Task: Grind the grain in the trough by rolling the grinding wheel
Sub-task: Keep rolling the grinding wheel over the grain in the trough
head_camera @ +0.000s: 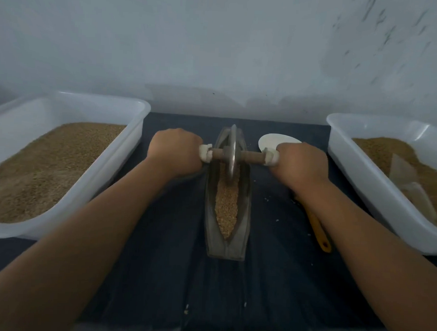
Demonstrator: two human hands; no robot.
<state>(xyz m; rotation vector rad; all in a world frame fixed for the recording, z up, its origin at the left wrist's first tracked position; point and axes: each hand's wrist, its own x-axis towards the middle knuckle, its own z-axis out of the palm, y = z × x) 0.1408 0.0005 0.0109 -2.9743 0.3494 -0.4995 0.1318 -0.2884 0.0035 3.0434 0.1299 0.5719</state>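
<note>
Gripping the axle on both sides, two hands hold the grinding wheel (232, 151) upright in the trough (210, 214).

Left hand (174, 151) and right hand (300, 165) each curl round a white-wrapped end of the axle (252, 156). The wheel stands in the far half of the narrow metal trough, its rim down in the grain (226, 207), which fills the channel towards the near tip. The trough lies on a dark cloth (159, 262) between the left tub (65, 110) and the right tub (360, 175), both holding brown grain. A yellow handle (319, 230) pokes out under the right forearm.
</note>
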